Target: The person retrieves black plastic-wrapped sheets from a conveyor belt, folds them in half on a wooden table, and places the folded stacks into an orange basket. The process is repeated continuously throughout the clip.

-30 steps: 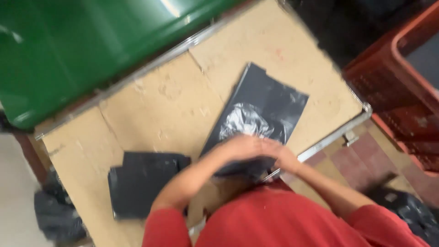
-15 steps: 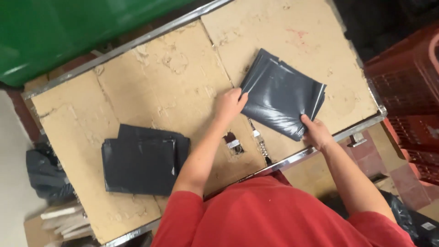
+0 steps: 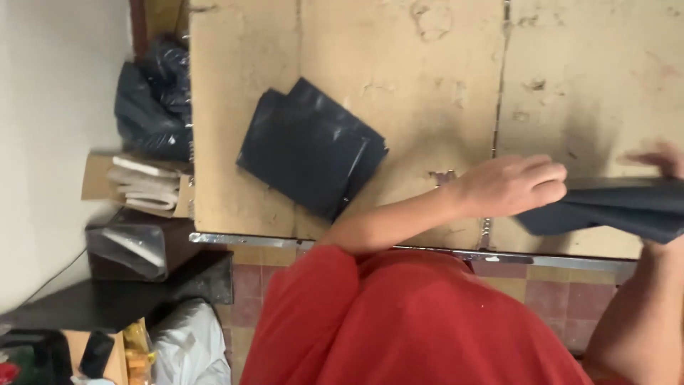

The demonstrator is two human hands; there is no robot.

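2 hands at work on 1 dark grey plastic mailer bag [image 3: 613, 208], lifted just off the right part of the worn cardboard-covered table [image 3: 420, 71]. Left hand [image 3: 514, 187] curled shut around the bag's near end, fingers wrapped over the top edge, knuckles forward. Right hand [image 3: 659, 160] blurred at the frame's right edge, fingers stretched along the bag's far top edge and touching it; cannot tell whether pinching or merely resting there. Bag folded or bunched lengthwise between the 2 hands, hanging slightly toward the table's metal-trimmed front edge. Well apart, toward the table's left end, 1 small stack of similar dark mailer bags [image 3: 310, 146], lying flat, at least 2 visible by the offset corners. Beyond the table's left edge, 1 crumpled black plastic bag [image 3: 153, 100], 1 open cardboard box [image 3: 139, 182] with pale folded material inside, and 1 clear plastic tub [image 3: 128, 246] on a dark surface. Red shirt [image 3: 420, 321] filling the lower middle of the view.
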